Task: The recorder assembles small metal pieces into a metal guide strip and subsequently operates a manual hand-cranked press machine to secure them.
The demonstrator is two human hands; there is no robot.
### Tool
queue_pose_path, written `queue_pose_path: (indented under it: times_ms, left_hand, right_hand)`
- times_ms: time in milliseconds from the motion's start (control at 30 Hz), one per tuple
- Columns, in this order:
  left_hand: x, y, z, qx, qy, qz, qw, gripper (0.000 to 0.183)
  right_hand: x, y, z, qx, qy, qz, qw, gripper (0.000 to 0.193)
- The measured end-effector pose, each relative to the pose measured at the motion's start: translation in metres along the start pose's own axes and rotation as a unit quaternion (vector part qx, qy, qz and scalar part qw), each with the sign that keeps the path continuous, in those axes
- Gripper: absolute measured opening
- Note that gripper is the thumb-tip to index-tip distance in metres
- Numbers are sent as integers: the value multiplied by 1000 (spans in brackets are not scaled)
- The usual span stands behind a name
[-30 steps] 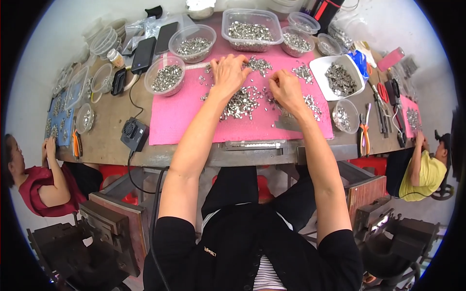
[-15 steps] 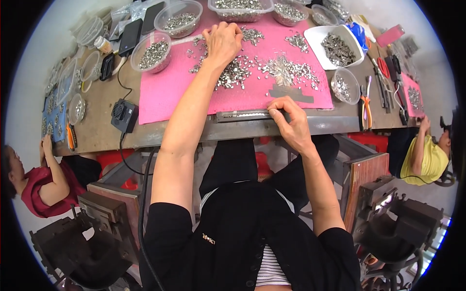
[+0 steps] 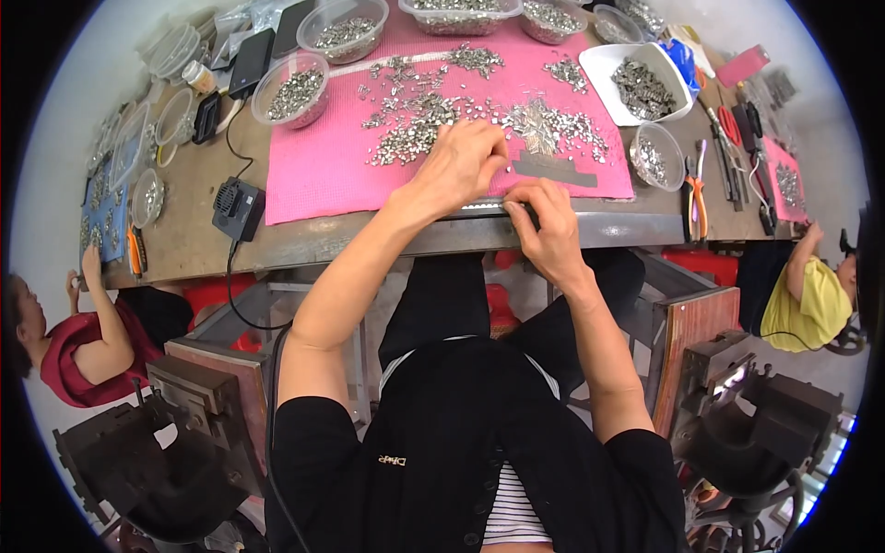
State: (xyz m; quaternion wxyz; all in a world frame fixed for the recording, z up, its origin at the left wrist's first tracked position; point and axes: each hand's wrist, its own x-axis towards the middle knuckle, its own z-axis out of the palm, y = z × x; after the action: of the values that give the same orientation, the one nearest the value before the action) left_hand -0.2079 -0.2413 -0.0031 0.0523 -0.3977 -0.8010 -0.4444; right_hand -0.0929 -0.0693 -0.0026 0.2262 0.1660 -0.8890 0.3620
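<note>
My left hand [image 3: 464, 161] is over the pink mat, fingers bent and closed together, between a heap of small shiny metal pieces [image 3: 419, 129] and a narrow dark metal bar [image 3: 479, 209]. Anything in its fingertips is hidden. Along the bar, at the table's near edge, runs a row of small bright pieces. My right hand [image 3: 547, 221] is closed, thumb and fingertips pinched at the bar's right end. Beyond the hands lie thin silvery strips [image 3: 537, 134] among more loose pieces. A flat grey strip [image 3: 556, 171] rests on the pink mat [image 3: 309, 189].
Plastic bowls of metal pieces [image 3: 324, 109] and a white tray [image 3: 681, 112] stand around the mat. Orange-handled pliers [image 3: 698, 217] lie right; a black corded device [image 3: 238, 210] sits left. One person works at each side. Dark machines [image 3: 171, 442] flank my seat.
My left hand has come back from the far part of the mat, nearer to me and rightward, beside the bar. My right hand stays at the bar's right end.
</note>
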Motion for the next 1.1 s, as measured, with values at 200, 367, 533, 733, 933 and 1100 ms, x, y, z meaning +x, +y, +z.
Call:
queue_pose_path:
  times_ms: [200,367,533,733,933,1100]
  left_hand:
    - [-19,6,-10,177,8,-7,984,7]
    - [-17,12,-14,159,14,-25,987,8]
    - [-12,12,-8,174,-33,-51,983,9]
    - [-16,13,-1,234,-17,-28,972,10]
    - [-14,16,3,276,-1,-5,961,10]
    - [-24,17,2,155,60,-2,986,8]
  right_hand:
    - [-8,3,2,12,40,-13,999,13]
    - [-12,8,-6,85,81,91,989,7]
    - [-13,11,-5,95,89,110,985,6]
    - [-3,21,-15,97,109,149,978,6]
    - [26,54,-17,-40,43,78,995,15]
    - [26,41,-27,-226,-34,-4,974,18]
